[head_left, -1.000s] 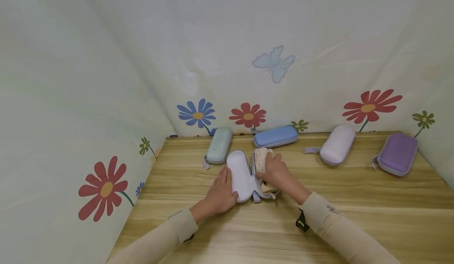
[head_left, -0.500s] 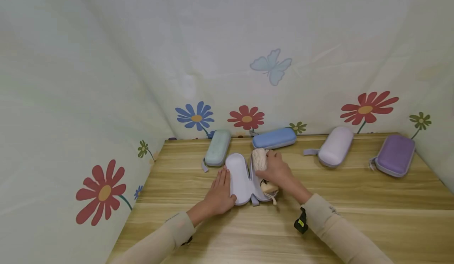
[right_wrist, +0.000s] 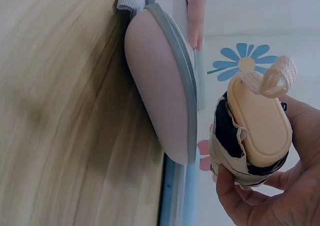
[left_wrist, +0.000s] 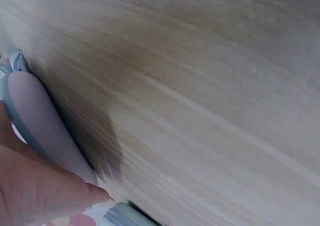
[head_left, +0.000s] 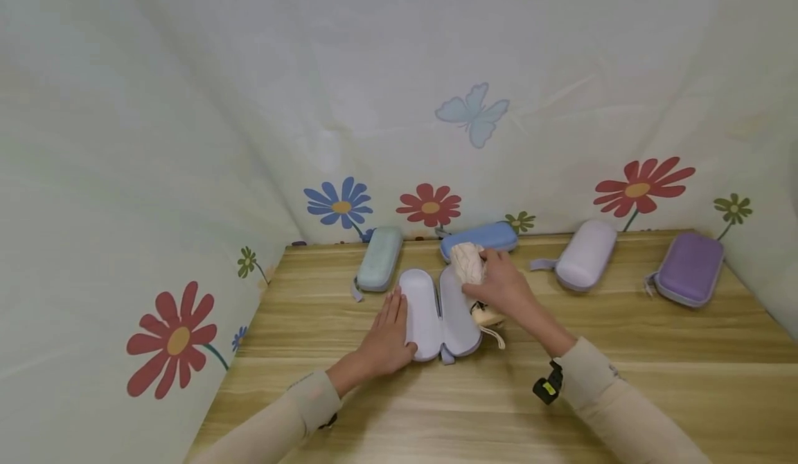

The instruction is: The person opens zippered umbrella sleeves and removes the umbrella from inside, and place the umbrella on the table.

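A pale lilac hard zip case point(head_left: 420, 315) lies unfolded on the table, both halves bare inside. My left hand point(head_left: 383, 339) rests along its left rim with straight fingers, the thumb by the near end. Above the right half, my right hand point(head_left: 503, 285) grips a cream compact folding umbrella point(head_left: 467, 263). In the right wrist view, the umbrella's beige oval handle end point(right_wrist: 261, 123) shows a looped wrist strap and dark fabric lining beside it. The left wrist view catches the left hand point(left_wrist: 40, 188) against the case's outer shell point(left_wrist: 47, 123).
Closed cases stand along the back of the wooden table: mint green point(head_left: 380, 260), blue point(head_left: 489, 235), pale lilac point(head_left: 586, 256) and purple point(head_left: 690, 269). A flower-printed curtain point(head_left: 536, 104) rises behind and to the left.
The umbrella has come up out of the case's right half and moved slightly right with my right hand. My left hand has stayed at the left rim.
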Demonstrator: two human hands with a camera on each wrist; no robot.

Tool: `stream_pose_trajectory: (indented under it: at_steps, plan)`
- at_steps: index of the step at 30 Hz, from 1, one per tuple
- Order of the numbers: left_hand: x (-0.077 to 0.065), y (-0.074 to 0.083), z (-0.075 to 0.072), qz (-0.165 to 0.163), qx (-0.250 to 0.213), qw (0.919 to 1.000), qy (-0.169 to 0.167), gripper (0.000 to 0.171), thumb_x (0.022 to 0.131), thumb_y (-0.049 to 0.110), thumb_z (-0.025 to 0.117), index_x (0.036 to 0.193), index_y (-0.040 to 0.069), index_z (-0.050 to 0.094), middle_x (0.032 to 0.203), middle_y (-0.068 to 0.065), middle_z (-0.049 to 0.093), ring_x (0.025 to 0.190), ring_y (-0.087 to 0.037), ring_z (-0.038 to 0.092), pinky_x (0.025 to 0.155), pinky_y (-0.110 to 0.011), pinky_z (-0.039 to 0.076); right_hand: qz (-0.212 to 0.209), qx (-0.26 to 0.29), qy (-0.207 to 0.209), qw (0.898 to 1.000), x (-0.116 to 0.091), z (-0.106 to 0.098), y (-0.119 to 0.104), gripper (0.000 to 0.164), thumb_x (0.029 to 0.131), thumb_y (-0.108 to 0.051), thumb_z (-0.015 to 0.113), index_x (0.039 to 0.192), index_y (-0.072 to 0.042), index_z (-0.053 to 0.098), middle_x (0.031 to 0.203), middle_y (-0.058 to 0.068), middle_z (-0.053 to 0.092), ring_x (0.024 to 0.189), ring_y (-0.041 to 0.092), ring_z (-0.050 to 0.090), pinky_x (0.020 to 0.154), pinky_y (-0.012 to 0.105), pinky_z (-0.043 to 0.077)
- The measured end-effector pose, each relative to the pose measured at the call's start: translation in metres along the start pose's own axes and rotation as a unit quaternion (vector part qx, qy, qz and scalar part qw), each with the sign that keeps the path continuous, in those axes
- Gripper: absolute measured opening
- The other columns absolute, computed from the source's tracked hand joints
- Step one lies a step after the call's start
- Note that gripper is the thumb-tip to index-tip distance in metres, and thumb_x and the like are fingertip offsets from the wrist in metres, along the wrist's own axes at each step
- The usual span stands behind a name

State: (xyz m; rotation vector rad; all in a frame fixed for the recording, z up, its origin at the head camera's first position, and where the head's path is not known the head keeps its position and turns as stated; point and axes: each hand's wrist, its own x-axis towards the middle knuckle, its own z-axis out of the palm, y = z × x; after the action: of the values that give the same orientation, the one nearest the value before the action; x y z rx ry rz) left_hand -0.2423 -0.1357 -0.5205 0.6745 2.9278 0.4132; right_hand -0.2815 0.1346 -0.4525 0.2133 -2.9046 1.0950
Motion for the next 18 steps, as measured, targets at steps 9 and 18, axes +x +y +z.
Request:
stream_pose_trajectory:
  at_steps: [9,18]
  plan:
    - [0.001,-0.002,0.002,0.002,-0.001,1.0000,-0.001,0.092,0.093,0.029,0.060,0.158,-0.010,0.009,0.167,-0.026,-0.007,0.155,-0.044,0.000,0.122,-0.054,0.017,0.004,-0.023,0.001,1.000,-0.010,-0.012,0.011,0.082,0.081,-0.032,0.076,0.144,0.008,0.043,0.138,0.034,0.045,0.101,0.035,0.057,0.081,0.049,0.052]
    - [-0.001,0.000,-0.002,0.010,-0.021,0.9997,0.005,0.092,0.092,0.027,0.060,0.157,-0.013,0.009,0.166,-0.029,-0.004,0.154,-0.046,0.002,0.120,-0.059,0.020,0.007,-0.044,0.011,0.999,-0.022,-0.019,0.034,0.082,0.083,-0.036,0.077,0.142,0.010,0.043,0.133,0.038,0.045,0.096,0.040,0.060,0.077,0.051,0.053]
